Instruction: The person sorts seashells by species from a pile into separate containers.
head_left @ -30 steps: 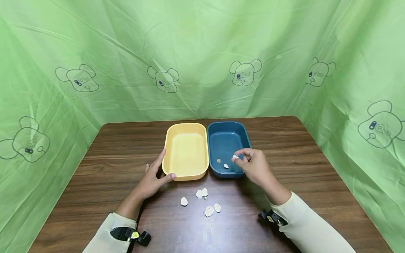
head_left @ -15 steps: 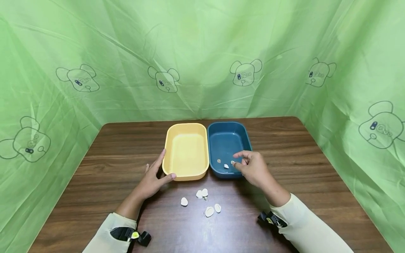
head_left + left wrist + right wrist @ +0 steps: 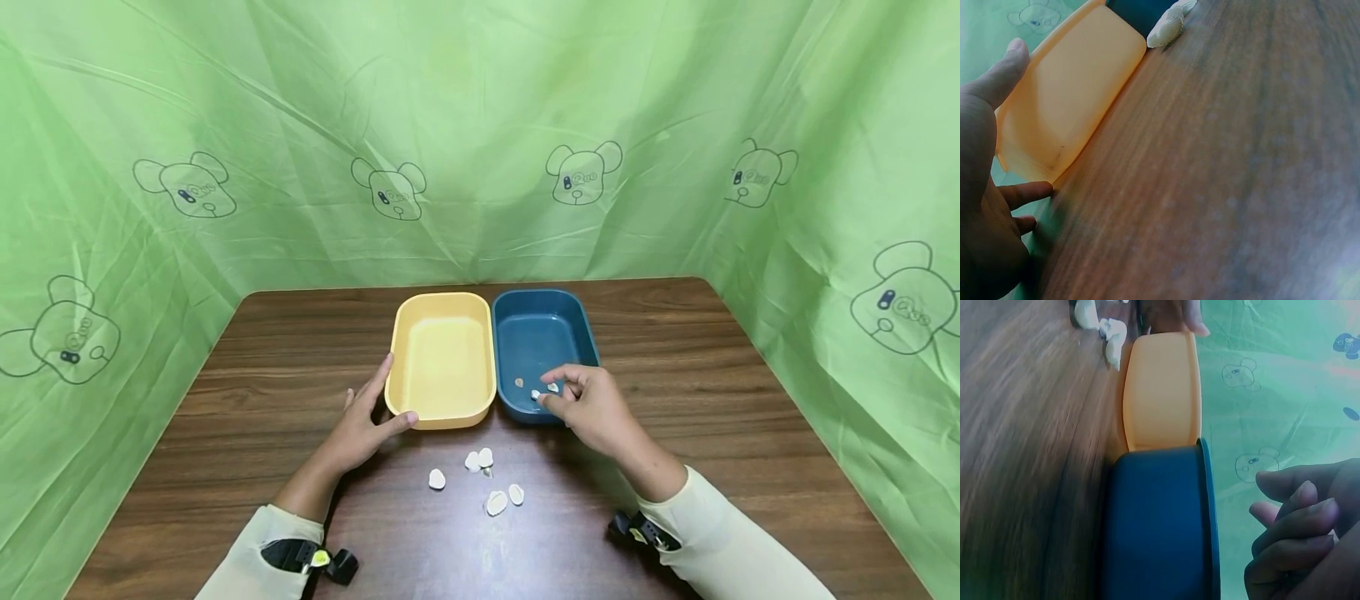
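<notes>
A yellow tray (image 3: 442, 358) and a blue tray (image 3: 534, 333) stand side by side. My left hand (image 3: 365, 427) rests at the yellow tray's near left corner in the head view, thumb on the front rim and fingers along the left side. Over the near right part of the blue tray is my right hand (image 3: 588, 406), index finger and thumb apart. A white seashell (image 3: 535, 395) lies right at the thumb tip. Another seashell (image 3: 553, 387) shows between index finger and thumb, on the tray floor. A small tan shell (image 3: 519, 382) lies left of them.
Several white seashells lie on the brown table (image 3: 300, 333) in front of the trays, among them a large one (image 3: 497, 502), a smaller one (image 3: 516, 494) and a single one (image 3: 437, 479). A green curtain (image 3: 480, 233) hangs around the table's back and sides.
A seashell pinched in the right hand has been let go and now lies in the blue tray. The right hand has shifted slightly left and nearer. The left hand has not moved.
</notes>
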A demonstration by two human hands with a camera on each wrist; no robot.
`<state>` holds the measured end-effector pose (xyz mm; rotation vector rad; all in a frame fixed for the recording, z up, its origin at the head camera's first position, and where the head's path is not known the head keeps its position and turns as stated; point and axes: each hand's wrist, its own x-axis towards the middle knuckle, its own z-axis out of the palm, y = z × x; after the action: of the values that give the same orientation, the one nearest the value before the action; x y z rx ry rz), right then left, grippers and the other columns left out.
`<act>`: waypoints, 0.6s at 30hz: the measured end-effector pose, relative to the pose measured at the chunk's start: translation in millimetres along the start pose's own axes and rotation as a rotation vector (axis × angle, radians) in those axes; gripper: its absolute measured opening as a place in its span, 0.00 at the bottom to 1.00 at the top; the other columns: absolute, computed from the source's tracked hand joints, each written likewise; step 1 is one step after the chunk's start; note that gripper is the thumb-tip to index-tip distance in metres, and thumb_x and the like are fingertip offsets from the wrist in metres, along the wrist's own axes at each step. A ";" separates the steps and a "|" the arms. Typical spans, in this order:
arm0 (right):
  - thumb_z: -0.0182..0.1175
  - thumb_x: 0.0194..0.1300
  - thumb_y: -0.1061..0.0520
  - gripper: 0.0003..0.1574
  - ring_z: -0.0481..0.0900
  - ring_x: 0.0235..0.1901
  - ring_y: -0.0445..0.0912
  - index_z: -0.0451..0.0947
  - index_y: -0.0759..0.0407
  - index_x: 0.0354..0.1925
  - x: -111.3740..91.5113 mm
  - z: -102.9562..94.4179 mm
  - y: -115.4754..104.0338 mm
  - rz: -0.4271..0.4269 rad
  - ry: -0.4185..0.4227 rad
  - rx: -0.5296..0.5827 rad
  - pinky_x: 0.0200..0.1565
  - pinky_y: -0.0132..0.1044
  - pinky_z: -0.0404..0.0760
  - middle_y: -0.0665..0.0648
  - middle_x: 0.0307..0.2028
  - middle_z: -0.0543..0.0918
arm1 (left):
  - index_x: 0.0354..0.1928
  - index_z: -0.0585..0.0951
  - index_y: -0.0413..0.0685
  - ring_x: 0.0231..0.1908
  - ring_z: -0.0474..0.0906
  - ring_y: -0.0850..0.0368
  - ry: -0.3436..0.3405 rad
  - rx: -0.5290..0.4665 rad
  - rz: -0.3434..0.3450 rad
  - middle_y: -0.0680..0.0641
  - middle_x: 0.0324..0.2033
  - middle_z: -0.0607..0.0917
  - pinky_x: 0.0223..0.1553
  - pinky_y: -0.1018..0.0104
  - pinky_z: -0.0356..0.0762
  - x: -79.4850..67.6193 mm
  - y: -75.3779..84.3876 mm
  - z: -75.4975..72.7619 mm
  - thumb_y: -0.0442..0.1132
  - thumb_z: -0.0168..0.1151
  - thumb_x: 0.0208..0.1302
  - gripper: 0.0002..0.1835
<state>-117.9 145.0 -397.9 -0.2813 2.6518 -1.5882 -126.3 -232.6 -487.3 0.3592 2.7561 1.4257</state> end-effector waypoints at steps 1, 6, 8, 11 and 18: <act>0.74 0.66 0.66 0.12 0.63 0.15 0.36 0.90 0.68 0.48 -0.7 1.6 -0.3 -0.007 -0.002 0.004 0.21 0.29 0.63 0.48 0.15 0.67 | 0.91 0.47 0.64 0.87 0.49 0.30 0.000 0.002 -0.001 0.40 0.87 0.58 0.77 0.15 0.20 -0.1 -0.1 0.1 0.54 0.76 0.68 0.59; 0.74 0.65 0.67 0.13 0.63 0.15 0.33 0.89 0.70 0.48 -5.9 13.0 -1.5 -0.066 -0.045 0.059 0.22 0.28 0.65 0.47 0.15 0.67 | 0.90 0.47 0.65 0.87 0.49 0.31 -0.001 0.002 -0.007 0.40 0.87 0.58 0.77 0.16 0.20 -0.1 0.1 0.1 0.54 0.76 0.68 0.59; 0.74 0.65 0.67 0.14 0.63 0.16 0.32 0.89 0.70 0.49 -8.9 18.0 -2.1 -0.105 -0.089 0.077 0.24 0.28 0.67 0.45 0.15 0.67 | 0.90 0.46 0.65 0.87 0.49 0.31 -0.001 0.000 -0.008 0.40 0.87 0.58 0.77 0.16 0.20 -0.1 0.2 0.0 0.54 0.76 0.68 0.59; 0.75 0.65 0.66 0.16 0.64 0.18 0.31 0.88 0.70 0.51 -13.6 23.9 -3.4 -0.160 -0.191 0.104 0.25 0.26 0.68 0.44 0.17 0.68 | 0.91 0.46 0.64 0.87 0.49 0.30 -0.001 -0.002 -0.008 0.39 0.87 0.59 0.77 0.16 0.20 -0.2 0.5 -0.2 0.54 0.76 0.68 0.59; 0.76 0.67 0.62 0.17 0.66 0.21 0.31 0.89 0.66 0.54 -21.0 32.5 -2.5 -0.224 -0.412 0.094 0.27 0.25 0.67 0.42 0.20 0.69 | 0.91 0.46 0.65 0.87 0.48 0.30 -0.006 -0.002 -0.006 0.40 0.87 0.58 0.77 0.15 0.20 -1.1 0.5 0.2 0.54 0.75 0.69 0.59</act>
<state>-92.9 119.2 -412.4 -0.8270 2.2884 -1.5030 -125.1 -232.4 -487.1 0.3548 2.7485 1.4241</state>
